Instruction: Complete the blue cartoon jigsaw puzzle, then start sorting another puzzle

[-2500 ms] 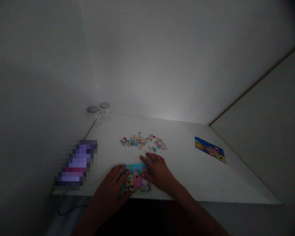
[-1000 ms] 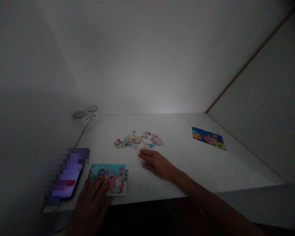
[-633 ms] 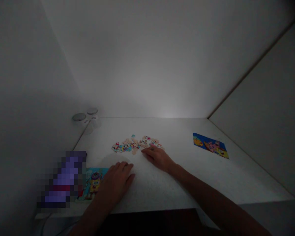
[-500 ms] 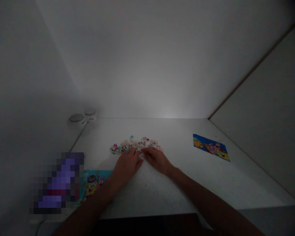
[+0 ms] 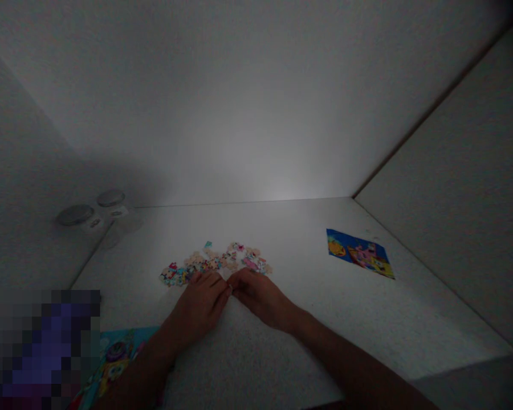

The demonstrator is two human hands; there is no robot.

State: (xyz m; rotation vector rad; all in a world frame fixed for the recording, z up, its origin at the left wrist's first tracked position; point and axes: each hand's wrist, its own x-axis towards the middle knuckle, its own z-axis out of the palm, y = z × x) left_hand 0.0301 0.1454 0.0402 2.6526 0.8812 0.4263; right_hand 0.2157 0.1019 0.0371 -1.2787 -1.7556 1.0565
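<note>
Both of my hands meet at the near edge of a pile of small jigsaw pieces [image 5: 209, 262] on the white table. My left hand [image 5: 203, 302] has its fingers closed, thumb against fingertips. Its fingertips touch those of my right hand [image 5: 260, 297], whose fingers are bent together in a pinch. Something tiny and pale shows between the fingertips, too small to name. The pieces are multicoloured and lie loose, some with plain beige backs showing.
A blue cartoon picture sheet [image 5: 361, 253] lies at the right. Two clear containers with round lids [image 5: 111, 198] stand at the back left. Under my left forearm is a turquoise cartoon picture [image 5: 115, 350], beside a blurred purple object [image 5: 47, 353].
The view has shifted, bringing the containers and the purple object lower or further left. My hands stay together, now a little nearer, with more of the pieces visible beyond them.
</note>
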